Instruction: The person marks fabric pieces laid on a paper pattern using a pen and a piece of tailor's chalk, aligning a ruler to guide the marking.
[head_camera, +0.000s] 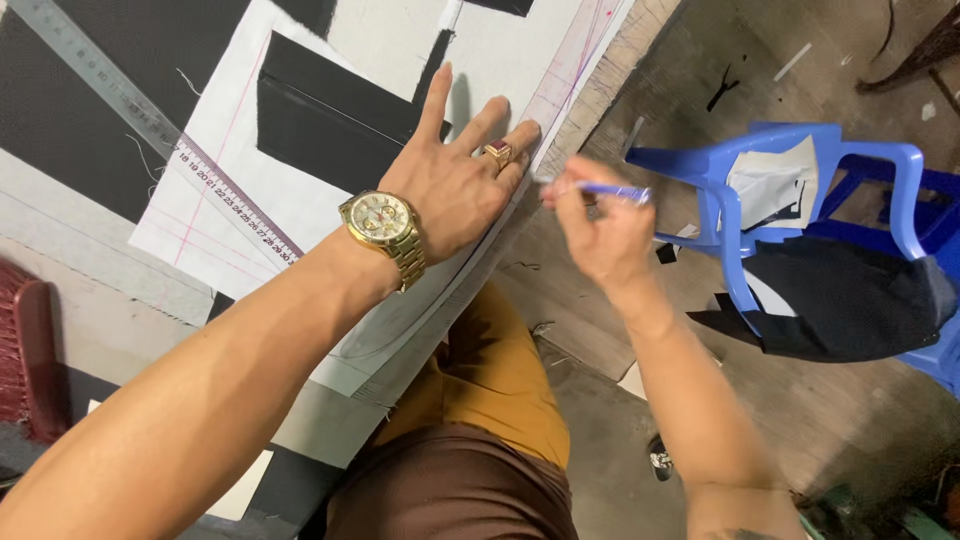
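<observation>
1. At the table's near edge, the right hand (600, 225) is pinching a slim blue pen (612, 190) between thumb and fingers, its tip pointing toward the white fabric panel (240, 200) without visibly touching it.
2. Beside it, the left hand (455, 170), wearing a gold wristwatch (383, 225) and a red-stoned ring (497, 152), is lying flat with fingers spread, gripping nothing and pressing that panel down.
3. Pink ruled lines are already showing on the panel, so marking is judged partly done; the stretch along the edge by the pen appears outstanding.
4. A black rectangular fabric piece (330, 120) is lying on the panel; a grey metal ruler (95, 70) is resting further left.
5. Further out, a blue plastic chair (800, 170) is carrying dark cloth.
</observation>
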